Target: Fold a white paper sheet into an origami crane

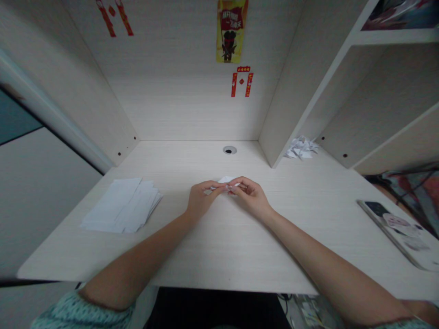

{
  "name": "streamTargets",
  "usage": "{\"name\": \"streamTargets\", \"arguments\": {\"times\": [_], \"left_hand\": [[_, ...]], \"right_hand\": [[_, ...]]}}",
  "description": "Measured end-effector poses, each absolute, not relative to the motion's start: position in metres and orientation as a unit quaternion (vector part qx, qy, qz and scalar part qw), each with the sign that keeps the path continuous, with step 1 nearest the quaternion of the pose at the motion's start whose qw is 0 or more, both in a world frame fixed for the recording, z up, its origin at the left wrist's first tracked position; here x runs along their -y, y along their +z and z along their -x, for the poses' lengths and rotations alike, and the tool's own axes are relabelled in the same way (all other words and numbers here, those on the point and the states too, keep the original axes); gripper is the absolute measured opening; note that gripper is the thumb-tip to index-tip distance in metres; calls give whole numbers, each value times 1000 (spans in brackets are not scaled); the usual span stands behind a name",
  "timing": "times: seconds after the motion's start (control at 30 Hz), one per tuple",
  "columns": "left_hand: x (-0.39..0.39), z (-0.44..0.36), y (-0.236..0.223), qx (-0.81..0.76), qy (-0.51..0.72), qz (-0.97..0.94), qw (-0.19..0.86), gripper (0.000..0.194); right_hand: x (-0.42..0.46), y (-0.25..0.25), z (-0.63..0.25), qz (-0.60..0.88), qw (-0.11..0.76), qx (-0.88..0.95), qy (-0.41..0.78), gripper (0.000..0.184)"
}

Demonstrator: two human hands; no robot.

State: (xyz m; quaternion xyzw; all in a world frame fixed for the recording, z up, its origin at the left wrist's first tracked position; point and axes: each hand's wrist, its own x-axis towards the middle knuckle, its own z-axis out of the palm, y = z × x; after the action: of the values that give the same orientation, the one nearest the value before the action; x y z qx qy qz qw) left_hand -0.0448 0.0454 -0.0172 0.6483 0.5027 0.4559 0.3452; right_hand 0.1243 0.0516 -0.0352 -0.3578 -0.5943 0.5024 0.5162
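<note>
A small piece of white paper is pinched between my two hands, just above the middle of the desk. My left hand is closed on its left side, thumb and forefinger pressed together. From the right, my right hand grips the same paper with thumb and fingers, the tips of both hands nearly touching. Most of the paper is hidden behind the fingers, so its exact shape cannot be made out. To the left lies a spread stack of white paper sheets.
A heap of folded white paper pieces sits in the back right corner beside the upright divider. At right lies a phone in a case. The desk has a round cable hole at the back.
</note>
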Motion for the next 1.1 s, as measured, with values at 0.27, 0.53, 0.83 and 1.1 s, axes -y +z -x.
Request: {"name": "streamTargets", "arguments": {"times": [0.27, 0.53, 0.83, 1.1], "left_hand": [[-46, 44, -17, -504, 464, -644, 341, 20], [-47, 45, -20, -495, 476, -649, 327, 16], [-46, 44, -19, -492, 485, -643, 330, 16], [-46, 44, -16, -501, 489, -626, 344, 17]], "right_hand": [[-51, -35, -125, 381, 541, 573, 484, 22], [-50, -32, -125, 382, 551, 565, 481, 22], [-52, -34, -127, 388, 551, 551, 492, 22], [-51, -34, -126, 408, 576, 553, 442, 19]]}}
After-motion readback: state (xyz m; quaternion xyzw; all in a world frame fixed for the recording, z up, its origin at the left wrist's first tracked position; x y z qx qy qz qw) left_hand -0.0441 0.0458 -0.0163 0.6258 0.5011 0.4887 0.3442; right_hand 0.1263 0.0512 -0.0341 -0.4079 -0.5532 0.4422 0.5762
